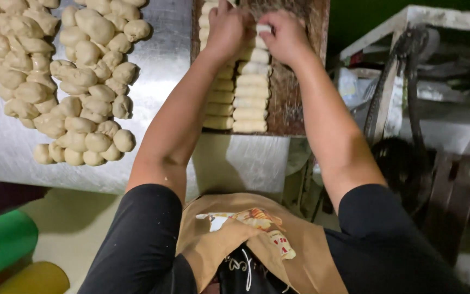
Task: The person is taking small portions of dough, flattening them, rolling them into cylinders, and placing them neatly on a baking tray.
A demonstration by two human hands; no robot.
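A small dough piece (pixel 264 28) was pinched in the right hand (pixel 286 37) at the far end of the wooden board (pixel 289 103), the left hand (pixel 225 30) curled beside it, best laid snug and parallel against the rows of rolled pieces (pixel 250 90).

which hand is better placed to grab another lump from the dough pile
Probably the left hand: the pile of pale rounded dough lumps lies on its side of the metal table, while the right hand pinches a white dough piece.
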